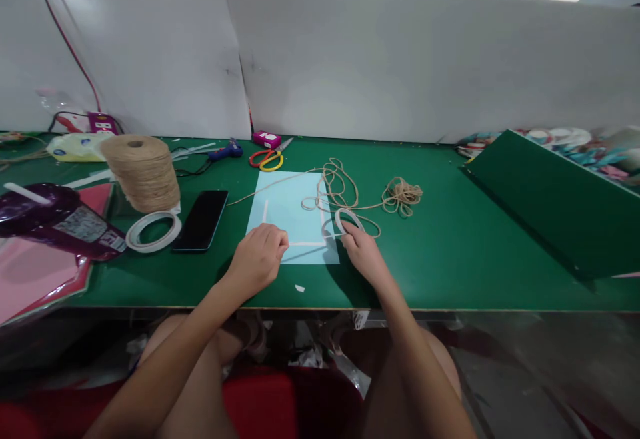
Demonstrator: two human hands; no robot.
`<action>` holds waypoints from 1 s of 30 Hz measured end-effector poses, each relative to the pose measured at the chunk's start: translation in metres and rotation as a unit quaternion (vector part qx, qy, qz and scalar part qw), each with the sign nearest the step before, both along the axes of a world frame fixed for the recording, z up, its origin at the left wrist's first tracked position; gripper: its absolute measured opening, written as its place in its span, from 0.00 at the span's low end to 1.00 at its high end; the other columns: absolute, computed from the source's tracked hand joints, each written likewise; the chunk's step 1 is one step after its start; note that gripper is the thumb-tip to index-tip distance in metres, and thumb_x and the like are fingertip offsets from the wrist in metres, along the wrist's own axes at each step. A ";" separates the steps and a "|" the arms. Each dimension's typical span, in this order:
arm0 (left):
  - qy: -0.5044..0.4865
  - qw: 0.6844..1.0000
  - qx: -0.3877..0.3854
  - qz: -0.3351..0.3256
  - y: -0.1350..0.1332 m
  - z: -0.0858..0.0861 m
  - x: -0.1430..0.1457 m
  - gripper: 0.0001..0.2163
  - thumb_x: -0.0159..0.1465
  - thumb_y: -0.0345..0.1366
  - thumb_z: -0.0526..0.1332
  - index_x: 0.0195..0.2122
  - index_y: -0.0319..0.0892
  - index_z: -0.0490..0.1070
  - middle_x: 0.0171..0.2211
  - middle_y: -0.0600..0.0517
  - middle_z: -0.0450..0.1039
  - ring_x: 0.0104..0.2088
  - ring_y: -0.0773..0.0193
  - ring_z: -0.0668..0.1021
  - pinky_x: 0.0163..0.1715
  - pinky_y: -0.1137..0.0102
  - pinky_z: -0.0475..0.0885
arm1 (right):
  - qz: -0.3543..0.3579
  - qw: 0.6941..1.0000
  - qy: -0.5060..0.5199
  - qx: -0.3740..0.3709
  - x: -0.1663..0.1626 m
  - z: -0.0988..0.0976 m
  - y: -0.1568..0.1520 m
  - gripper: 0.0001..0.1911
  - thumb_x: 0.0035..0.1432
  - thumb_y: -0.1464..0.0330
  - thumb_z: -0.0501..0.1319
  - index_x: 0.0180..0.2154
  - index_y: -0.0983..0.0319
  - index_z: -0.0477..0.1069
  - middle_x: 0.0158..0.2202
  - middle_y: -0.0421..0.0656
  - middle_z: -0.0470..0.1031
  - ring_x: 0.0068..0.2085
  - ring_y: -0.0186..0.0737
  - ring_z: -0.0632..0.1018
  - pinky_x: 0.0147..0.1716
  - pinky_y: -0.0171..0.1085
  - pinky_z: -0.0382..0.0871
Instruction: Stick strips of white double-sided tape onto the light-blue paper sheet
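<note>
A pale blue sheet of paper (285, 209) lies flat on the green table (475, 252) with white tape strips along its edges. My left hand (257, 259) is closed and presses the end of the tape strip (306, 243) at the sheet's near edge. My right hand (363, 249) grips a small roll of white tape (347, 220) at the sheet's right edge, the strip stretched between both hands. Loose jute twine (345, 192) loops over the sheet's far right corner and ends in a small bundle (403, 193).
Left of the sheet lie a black phone (201, 220), a larger tape roll (153, 232), a big spool of jute twine (143, 172) and a dark purple bottle (45, 219). Scissors (270, 157) and a glue gun (226, 152) lie at the back. A green board (550, 199) leans at right.
</note>
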State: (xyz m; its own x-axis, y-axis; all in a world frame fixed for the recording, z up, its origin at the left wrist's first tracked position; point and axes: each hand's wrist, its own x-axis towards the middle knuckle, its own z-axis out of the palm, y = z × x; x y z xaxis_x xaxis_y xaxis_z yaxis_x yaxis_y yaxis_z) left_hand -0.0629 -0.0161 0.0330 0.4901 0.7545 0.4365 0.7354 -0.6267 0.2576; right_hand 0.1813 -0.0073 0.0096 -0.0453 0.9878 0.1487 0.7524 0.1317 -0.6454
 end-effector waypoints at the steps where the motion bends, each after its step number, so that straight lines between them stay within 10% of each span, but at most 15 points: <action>1: 0.002 1.000 -0.003 -0.002 0.000 -0.001 0.000 0.05 0.62 0.29 0.50 0.29 0.44 0.59 0.29 0.51 0.66 0.33 0.60 0.68 0.33 0.66 0.63 | 0.005 1.000 0.002 -0.002 0.002 0.000 -0.001 0.22 0.56 0.72 0.45 0.48 0.63 0.69 0.34 0.46 0.75 0.33 0.40 0.73 0.35 0.35 0.64; 16: -0.008 1.000 0.006 0.000 0.001 -0.001 -0.001 0.05 0.63 0.30 0.49 0.30 0.43 0.60 0.29 0.51 0.66 0.33 0.61 0.68 0.33 0.66 0.63 | -0.019 0.972 -0.235 -0.014 0.013 -0.006 -0.003 0.14 0.58 0.73 0.48 0.41 0.64 0.69 0.32 0.47 0.75 0.35 0.42 0.73 0.39 0.36 0.57; 30: 0.015 0.998 0.030 -0.053 0.001 -0.006 0.002 0.06 0.63 0.29 0.49 0.29 0.43 0.60 0.27 0.50 0.66 0.32 0.60 0.67 0.33 0.66 0.62 | -0.050 0.998 -0.035 0.009 0.022 -0.003 0.003 0.12 0.53 0.70 0.46 0.30 0.60 0.67 0.24 0.41 0.69 0.27 0.39 0.68 0.29 0.34 0.57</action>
State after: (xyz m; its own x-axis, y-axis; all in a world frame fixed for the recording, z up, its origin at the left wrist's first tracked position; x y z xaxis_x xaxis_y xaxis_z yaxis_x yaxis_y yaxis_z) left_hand -0.0606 -0.0156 0.0271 0.5794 0.6706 0.4633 0.6707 -0.7152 0.1964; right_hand 0.2033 -0.0048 0.0066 0.0416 0.9850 0.1672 0.8058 0.0659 -0.5885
